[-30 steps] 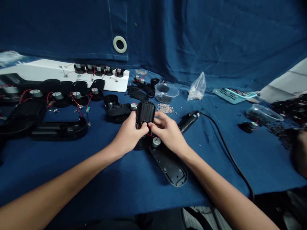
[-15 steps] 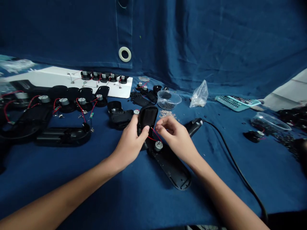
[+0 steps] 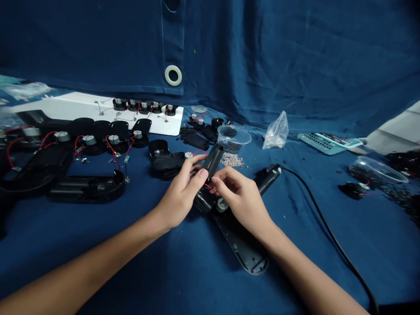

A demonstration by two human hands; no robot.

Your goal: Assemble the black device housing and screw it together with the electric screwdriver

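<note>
My left hand point(image 3: 179, 192) grips a black plastic housing part point(image 3: 212, 161), which is tilted up on edge above a long black casing point(image 3: 244, 247) lying on the blue cloth. My right hand point(image 3: 241, 197) has its fingers pinched at a thin red wire point(image 3: 210, 188) running from that part to a small round motor point(image 3: 222, 204) seated in the casing. Both hands meet over the casing's near-left end.
A corded black electric screwdriver point(image 3: 269, 177) lies just right of my hands, its cable trailing to the lower right. Behind are a pile of small screws point(image 3: 232, 160), a clear bowl point(image 3: 233, 136), a plastic bag point(image 3: 276, 131), black casings with motors point(image 3: 88, 142), a white board point(image 3: 78, 107) and a teal tray point(image 3: 323, 142).
The black housing part has turned from facing me to standing on edge, tilted right. My right fingers have closed into a pinch at the red wire. The view has shifted slightly.
</note>
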